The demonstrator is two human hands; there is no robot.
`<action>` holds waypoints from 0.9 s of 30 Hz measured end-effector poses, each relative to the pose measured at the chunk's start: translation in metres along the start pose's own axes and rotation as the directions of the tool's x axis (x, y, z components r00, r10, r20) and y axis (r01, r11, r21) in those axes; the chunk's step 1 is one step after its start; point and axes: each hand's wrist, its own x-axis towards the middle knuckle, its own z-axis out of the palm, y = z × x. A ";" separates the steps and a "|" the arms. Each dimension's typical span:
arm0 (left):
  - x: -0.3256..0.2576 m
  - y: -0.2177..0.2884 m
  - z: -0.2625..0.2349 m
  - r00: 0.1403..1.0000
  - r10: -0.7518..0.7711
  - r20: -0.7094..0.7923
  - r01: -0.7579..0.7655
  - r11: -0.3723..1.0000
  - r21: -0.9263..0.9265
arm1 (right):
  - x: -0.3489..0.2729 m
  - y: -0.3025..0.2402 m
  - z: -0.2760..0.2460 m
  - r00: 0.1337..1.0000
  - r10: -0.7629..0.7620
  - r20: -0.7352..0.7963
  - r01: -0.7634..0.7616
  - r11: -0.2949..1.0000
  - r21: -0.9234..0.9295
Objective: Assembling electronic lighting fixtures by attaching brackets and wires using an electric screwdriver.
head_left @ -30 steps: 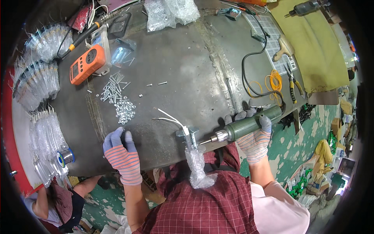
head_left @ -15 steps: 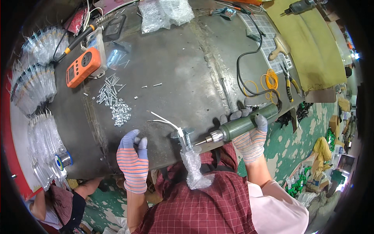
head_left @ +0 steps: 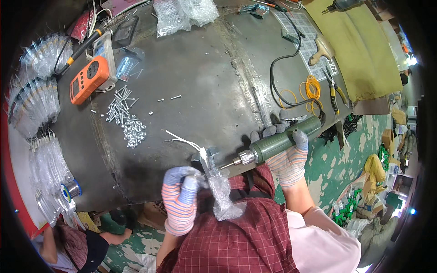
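Your right hand [head_left: 287, 159] is wrapped tight around the green driver [head_left: 277, 144] — its bit meets the small metal part [head_left: 208, 159] at the table's [head_left: 200, 82] near edge. Your left hand [head_left: 181, 198] pinches that part from below, beside its clear bag [head_left: 225, 200] — two white wires [head_left: 184, 140] trail from it across the table.

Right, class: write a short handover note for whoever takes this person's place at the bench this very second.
Right hand: gripping the green electric screwdriver, bit pointing at the small metal part.
Left hand: at the part, by the clear plastic bag hanging off the table edge.
White wires trail from the part onto the table.
Loose screws and nuts lie to the left, beside the orange meter.
Fastening looks under way; how far cannot be told.
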 end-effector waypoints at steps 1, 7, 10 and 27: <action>-0.003 0.000 0.001 0.993 -0.117 -0.019 0.115 0.990 -0.087 | 0.001 0.000 -0.001 1.000 0.005 0.026 -0.005 1.000 -0.003; -0.011 -0.008 0.007 0.974 -0.222 -0.038 0.208 0.952 -0.223 | 0.000 0.001 0.002 0.999 0.008 0.045 -0.008 1.000 0.012; -0.012 -0.007 0.010 0.974 -0.217 -0.064 0.204 0.964 -0.171 | -0.002 0.002 0.002 1.000 -0.001 0.031 0.001 1.000 0.011; -0.010 -0.012 0.016 0.985 0.018 -0.170 -0.019 1.000 -0.001 | 0.000 0.003 -0.002 0.996 -0.005 0.084 0.004 1.000 0.020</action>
